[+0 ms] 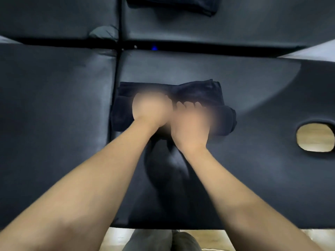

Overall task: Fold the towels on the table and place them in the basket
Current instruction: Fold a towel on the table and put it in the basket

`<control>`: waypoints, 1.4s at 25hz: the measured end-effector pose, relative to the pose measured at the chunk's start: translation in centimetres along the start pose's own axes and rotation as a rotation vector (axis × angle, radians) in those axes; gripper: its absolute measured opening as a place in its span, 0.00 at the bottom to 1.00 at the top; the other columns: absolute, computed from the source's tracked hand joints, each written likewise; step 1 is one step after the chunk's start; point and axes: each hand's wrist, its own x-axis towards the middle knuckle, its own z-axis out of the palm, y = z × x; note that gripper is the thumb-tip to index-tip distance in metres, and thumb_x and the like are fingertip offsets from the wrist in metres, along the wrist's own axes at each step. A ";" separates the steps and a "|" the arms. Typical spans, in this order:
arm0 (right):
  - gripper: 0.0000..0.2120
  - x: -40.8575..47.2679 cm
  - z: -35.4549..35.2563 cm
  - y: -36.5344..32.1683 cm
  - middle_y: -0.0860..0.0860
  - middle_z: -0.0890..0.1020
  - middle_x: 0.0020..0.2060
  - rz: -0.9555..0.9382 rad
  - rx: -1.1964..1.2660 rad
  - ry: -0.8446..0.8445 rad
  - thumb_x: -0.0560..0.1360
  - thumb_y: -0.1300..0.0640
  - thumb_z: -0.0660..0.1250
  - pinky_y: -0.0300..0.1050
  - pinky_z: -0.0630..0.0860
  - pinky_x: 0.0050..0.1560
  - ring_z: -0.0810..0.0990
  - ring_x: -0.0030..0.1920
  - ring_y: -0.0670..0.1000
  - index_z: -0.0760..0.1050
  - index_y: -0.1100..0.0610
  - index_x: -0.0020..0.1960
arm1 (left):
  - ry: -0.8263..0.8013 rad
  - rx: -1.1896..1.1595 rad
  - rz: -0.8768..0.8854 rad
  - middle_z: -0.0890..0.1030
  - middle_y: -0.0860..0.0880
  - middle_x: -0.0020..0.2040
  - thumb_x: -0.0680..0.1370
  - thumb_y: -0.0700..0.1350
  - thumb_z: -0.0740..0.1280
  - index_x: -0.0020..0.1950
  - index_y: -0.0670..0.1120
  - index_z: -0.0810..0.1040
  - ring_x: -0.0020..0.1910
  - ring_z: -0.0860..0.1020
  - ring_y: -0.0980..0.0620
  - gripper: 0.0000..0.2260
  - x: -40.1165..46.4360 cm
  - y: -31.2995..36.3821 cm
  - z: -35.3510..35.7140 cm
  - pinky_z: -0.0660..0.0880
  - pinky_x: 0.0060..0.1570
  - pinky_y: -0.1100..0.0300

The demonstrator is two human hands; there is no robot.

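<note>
A dark navy towel [199, 93] lies folded into a thick rectangle in the middle of the black padded table [54, 105]. Both my hands rest on top of it, side by side. My left hand [151, 108] presses on the towel's left half, its fingers hidden by blur. My right hand [190, 124] lies on the right half with fingers spread and curled over the cloth. A second dark towel [174, 4] sits at the far edge of the table, partly cut off by the frame. No basket is in view.
The table is made of padded panels split by dark seams [117, 66]. An oval hole [315, 137] opens in the pad at the right. The table's near edge runs along the bottom, with wooden floor and my legs [163, 241] below it.
</note>
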 end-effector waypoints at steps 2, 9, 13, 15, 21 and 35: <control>0.18 1.8 -0.3 0.3 0.53 0.82 0.47 -0.045 -0.031 -0.021 0.82 0.48 0.53 0.57 0.66 0.56 0.77 0.50 0.60 0.79 0.56 0.51 | 0.058 -0.017 -0.008 0.84 0.47 0.43 0.82 0.50 0.51 0.39 0.49 0.76 0.41 0.79 0.43 0.19 -0.9 0.0 0.4 0.66 0.46 0.50; 0.19 8.4 -2.0 0.0 0.53 0.84 0.44 -0.045 -0.059 -0.238 0.83 0.50 0.48 0.56 0.63 0.51 0.75 0.44 0.59 0.75 0.53 0.44 | 0.294 -0.003 0.067 0.84 0.48 0.50 0.83 0.53 0.53 0.52 0.47 0.82 0.47 0.79 0.42 0.19 -2.0 -0.6 1.7 0.69 0.52 0.48; 0.22 4.5 -0.3 -0.3 0.52 0.82 0.52 0.043 -0.009 -0.011 0.83 0.48 0.50 0.55 0.65 0.63 0.78 0.54 0.60 0.79 0.55 0.60 | 0.076 0.075 0.035 0.83 0.47 0.38 0.83 0.52 0.49 0.37 0.49 0.78 0.37 0.77 0.42 0.23 2.7 -0.3 -1.0 0.63 0.44 0.50; 0.23 5.0 -0.3 -0.1 0.53 0.82 0.50 0.013 -0.019 -0.054 0.82 0.47 0.49 0.57 0.65 0.64 0.78 0.53 0.61 0.79 0.56 0.58 | 0.009 0.057 0.008 0.82 0.47 0.36 0.83 0.52 0.47 0.34 0.50 0.75 0.35 0.74 0.44 0.24 3.4 -0.1 -1.2 0.62 0.44 0.50; 0.22 11.4 -2.4 0.0 0.53 0.85 0.47 -0.109 -0.057 -0.359 0.84 0.48 0.45 0.58 0.63 0.58 0.78 0.49 0.58 0.76 0.52 0.49 | 0.361 -0.079 0.079 0.83 0.51 0.56 0.83 0.51 0.55 0.59 0.48 0.81 0.56 0.78 0.46 0.16 -0.8 -0.7 1.6 0.68 0.62 0.50; 0.20 12.9 -1.6 0.3 0.52 0.84 0.45 -0.111 -0.081 -0.131 0.84 0.49 0.49 0.57 0.64 0.55 0.77 0.47 0.59 0.76 0.54 0.47 | 0.463 -0.130 0.083 0.82 0.52 0.61 0.83 0.52 0.54 0.64 0.50 0.79 0.61 0.77 0.47 0.18 2.8 -0.9 1.9 0.66 0.65 0.50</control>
